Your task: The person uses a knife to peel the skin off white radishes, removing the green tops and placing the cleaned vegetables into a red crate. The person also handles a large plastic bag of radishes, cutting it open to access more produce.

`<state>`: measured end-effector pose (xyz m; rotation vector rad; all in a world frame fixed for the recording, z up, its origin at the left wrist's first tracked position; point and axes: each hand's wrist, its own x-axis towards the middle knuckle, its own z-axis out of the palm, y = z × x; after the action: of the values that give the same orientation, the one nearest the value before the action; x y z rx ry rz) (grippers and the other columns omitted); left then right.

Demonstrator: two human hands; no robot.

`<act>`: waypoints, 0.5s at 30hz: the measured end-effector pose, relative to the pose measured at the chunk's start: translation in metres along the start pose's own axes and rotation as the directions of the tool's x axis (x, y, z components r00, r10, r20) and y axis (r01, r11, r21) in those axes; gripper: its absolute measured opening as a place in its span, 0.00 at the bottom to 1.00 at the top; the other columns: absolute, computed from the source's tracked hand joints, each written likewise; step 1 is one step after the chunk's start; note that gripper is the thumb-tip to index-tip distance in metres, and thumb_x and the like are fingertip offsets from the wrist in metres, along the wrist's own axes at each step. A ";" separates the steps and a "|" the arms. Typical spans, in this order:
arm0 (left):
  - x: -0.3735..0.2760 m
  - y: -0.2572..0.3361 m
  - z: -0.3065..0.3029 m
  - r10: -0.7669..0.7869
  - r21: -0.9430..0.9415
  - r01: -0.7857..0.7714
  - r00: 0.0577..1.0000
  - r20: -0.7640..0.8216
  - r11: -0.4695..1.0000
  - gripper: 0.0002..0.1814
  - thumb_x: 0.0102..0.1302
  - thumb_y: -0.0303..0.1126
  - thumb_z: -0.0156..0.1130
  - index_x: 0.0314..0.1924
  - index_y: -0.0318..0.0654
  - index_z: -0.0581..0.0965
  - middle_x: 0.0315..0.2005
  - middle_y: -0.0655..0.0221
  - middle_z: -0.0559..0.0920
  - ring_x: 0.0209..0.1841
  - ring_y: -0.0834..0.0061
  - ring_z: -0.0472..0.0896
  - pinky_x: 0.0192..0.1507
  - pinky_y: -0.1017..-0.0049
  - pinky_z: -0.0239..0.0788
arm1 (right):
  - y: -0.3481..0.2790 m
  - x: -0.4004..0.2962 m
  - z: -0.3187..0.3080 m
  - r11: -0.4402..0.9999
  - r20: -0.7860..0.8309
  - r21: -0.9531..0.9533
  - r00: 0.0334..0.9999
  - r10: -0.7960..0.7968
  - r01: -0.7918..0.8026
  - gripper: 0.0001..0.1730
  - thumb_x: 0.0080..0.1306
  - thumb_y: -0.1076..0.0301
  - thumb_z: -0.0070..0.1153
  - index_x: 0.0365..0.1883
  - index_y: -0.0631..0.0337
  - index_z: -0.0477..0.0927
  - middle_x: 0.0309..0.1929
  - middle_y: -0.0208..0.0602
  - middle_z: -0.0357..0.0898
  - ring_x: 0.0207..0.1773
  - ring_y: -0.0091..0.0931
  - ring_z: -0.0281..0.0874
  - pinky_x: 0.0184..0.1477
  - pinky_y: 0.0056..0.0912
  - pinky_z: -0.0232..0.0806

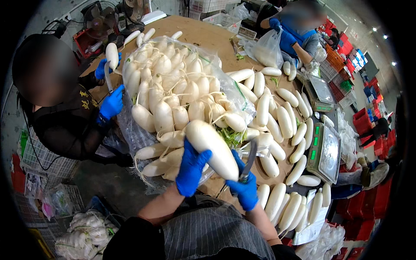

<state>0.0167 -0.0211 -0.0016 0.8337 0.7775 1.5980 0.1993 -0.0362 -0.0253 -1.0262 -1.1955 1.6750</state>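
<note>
A large white daikon radish (213, 149) lies slantwise across my gloved left hand (190, 170), which grips it from the left and below. My right hand (245, 191), also in a blue glove, closes around the handle of a curved knife (250, 159). Its blade points up, just right of the radish's lower end. Whether the blade touches the radish cannot be told. Beyond my hands, a big heap of daikon radishes (182, 87) rests in a clear plastic bag (235, 86). Green leaf trimmings (232, 136) lie right behind the held radish.
Loose radishes (284, 122) cover the table's right side, near two weighing scales (328, 156). A co-worker on the left holds a radish (112, 55) and a knife (108, 76). Another person at the far side handles a plastic bag (268, 48). Bagged produce (87, 230) sits low at left.
</note>
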 end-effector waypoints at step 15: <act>0.034 0.001 -0.015 -0.068 0.002 0.068 0.993 -0.093 0.998 0.20 0.70 0.44 0.49 0.54 0.38 0.72 0.48 0.63 0.77 0.50 0.71 0.75 0.55 0.73 0.67 | -0.001 -0.007 -0.018 0.783 0.207 0.459 0.907 0.366 -0.420 0.34 0.65 0.52 0.53 0.56 0.74 0.63 0.14 0.23 0.63 0.13 0.12 0.56 0.14 0.13 0.48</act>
<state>-0.0013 0.0114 -0.0051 0.7333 0.8673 1.5836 0.2188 -0.0371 -0.0270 -0.8997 -0.5621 2.2402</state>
